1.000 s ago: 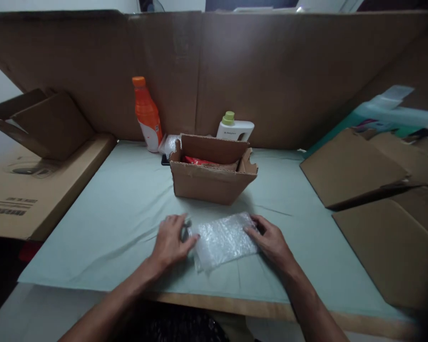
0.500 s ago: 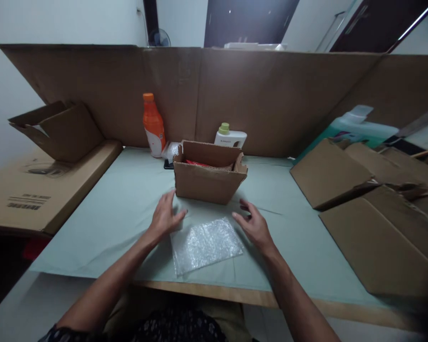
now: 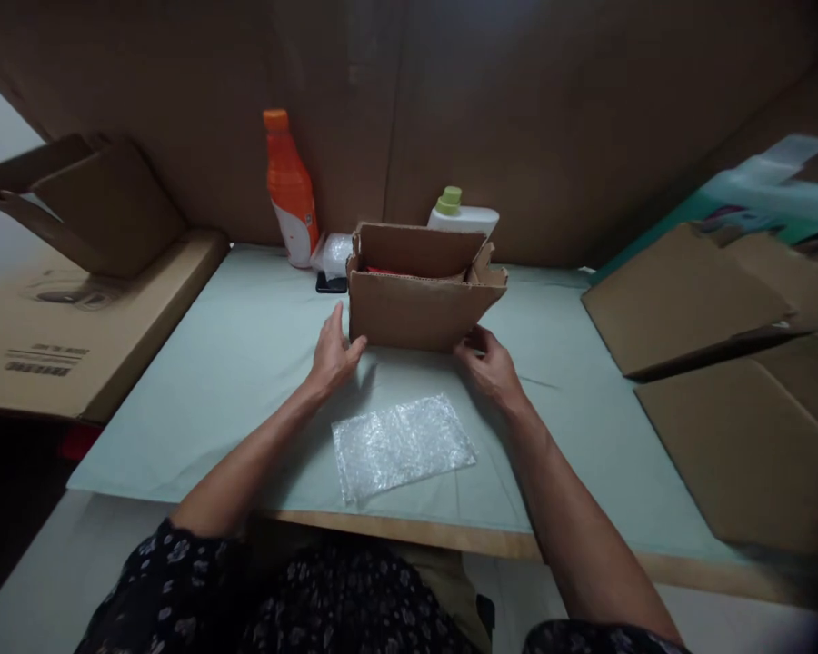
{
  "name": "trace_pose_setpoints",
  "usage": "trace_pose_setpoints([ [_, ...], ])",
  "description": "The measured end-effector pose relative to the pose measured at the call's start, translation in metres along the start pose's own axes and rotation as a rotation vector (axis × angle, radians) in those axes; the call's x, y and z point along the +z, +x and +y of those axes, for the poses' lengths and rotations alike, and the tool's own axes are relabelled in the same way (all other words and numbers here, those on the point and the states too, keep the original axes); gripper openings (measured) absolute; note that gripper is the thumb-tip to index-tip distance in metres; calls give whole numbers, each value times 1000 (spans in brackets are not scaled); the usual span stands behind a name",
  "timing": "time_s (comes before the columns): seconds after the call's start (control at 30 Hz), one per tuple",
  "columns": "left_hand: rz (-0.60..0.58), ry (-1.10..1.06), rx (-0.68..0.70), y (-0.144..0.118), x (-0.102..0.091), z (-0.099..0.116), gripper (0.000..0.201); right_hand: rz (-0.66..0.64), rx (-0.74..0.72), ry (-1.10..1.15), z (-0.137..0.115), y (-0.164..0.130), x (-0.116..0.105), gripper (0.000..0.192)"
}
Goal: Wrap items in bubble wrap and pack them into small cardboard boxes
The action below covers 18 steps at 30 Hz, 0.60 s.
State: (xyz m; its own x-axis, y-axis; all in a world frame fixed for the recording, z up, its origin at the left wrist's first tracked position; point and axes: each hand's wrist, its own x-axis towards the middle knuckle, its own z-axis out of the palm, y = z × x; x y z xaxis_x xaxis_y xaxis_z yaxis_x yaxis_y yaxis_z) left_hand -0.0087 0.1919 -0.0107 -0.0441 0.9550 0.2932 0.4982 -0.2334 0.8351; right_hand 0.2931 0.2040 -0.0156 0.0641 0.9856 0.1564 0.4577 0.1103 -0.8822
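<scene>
An open cardboard box (image 3: 415, 312) stands on the cloth-covered table in front of me, with something red (image 3: 382, 271) partly showing inside. My left hand (image 3: 335, 356) is at the box's lower left corner, fingers stretched along its side and thumb apart near the front face. At the lower right corner, my right hand (image 3: 492, 365) has its fingers curled round the box's edge, the thumb in front. Between my forearms, a flat sheet of bubble wrap (image 3: 402, 447) lies on the cloth, touched by neither hand.
Behind the box are an orange bottle (image 3: 291, 195), a white bottle with a green cap (image 3: 464, 215), a small bubble-wrapped item (image 3: 336, 254) and a black object (image 3: 331, 283). Cardboard boxes (image 3: 743, 445) and a teal jug (image 3: 743, 195) occupy the right; more boxes (image 3: 119, 204) the left.
Both hands have moved forward to the box's lower corners, and my right fingers now close round its edge. The view has tilted down. The bubble wrap stays on the table.
</scene>
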Motion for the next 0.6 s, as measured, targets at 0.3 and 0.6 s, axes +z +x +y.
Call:
trace_pose_setpoints([
  [0.3,-424,236,346,-167,-43,16,59,-91,97,-168,-15,-139,-16,43],
  [0.6,-538,56,248,-176,-66,12,83,-147,285,243,-55,-150,-28,30],
])
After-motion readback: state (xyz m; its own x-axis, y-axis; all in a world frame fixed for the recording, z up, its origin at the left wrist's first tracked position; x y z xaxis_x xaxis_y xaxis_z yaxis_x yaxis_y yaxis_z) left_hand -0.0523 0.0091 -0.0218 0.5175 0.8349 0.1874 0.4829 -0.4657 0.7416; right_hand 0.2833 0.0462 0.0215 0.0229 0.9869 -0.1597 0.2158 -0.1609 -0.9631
